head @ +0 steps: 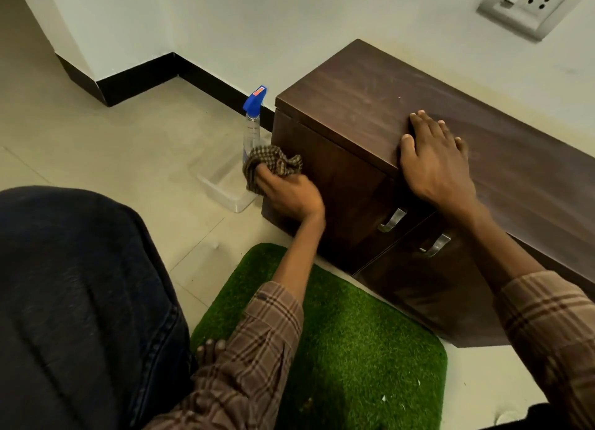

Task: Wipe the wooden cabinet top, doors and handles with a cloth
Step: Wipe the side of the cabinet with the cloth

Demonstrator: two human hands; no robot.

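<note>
A low dark wooden cabinet (360,107) stands against the wall, with two doors and two metal handles (392,220) (435,245). My left hand (291,194) grips a bunched brown checked cloth (273,165) and holds it against the left door near the cabinet's left front corner. My right hand (434,159) lies flat on the front edge of the cabinet top, fingers spread, above the left door.
A spray bottle (252,123) with a blue trigger head stands on the floor left of the cabinet, next to a clear plastic tray (225,188). A green grass mat (338,333) lies before the doors. My knee in dark jeans (80,301) fills the lower left. A wall socket (531,4) is above.
</note>
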